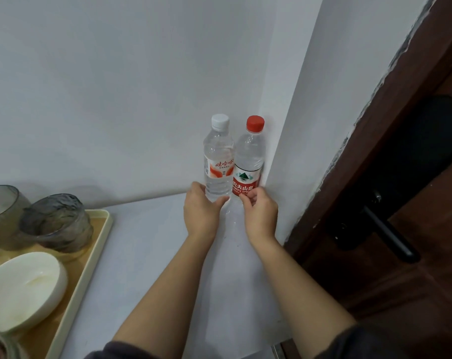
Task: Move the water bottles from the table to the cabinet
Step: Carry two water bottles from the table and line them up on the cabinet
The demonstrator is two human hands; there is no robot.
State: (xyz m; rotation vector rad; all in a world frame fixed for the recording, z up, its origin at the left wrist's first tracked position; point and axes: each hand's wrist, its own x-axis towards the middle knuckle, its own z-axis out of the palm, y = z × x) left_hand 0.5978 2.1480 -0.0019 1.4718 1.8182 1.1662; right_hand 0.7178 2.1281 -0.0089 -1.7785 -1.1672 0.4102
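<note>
L hand (200, 207) grips white-cap bottle (217, 161); R hand (258, 211) red-cap bottle (248, 164)

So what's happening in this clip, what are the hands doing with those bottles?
A person has both hands on two upright water bottles standing side by side in the corner of a white surface against the wall. The left hand wraps the base of the white-capped bottle; the right hand grips the bottom of the red-capped bottle. Whether they are being set down or picked up cannot be told. A tray with glass jars and a white bowl sits to the left.
</note>
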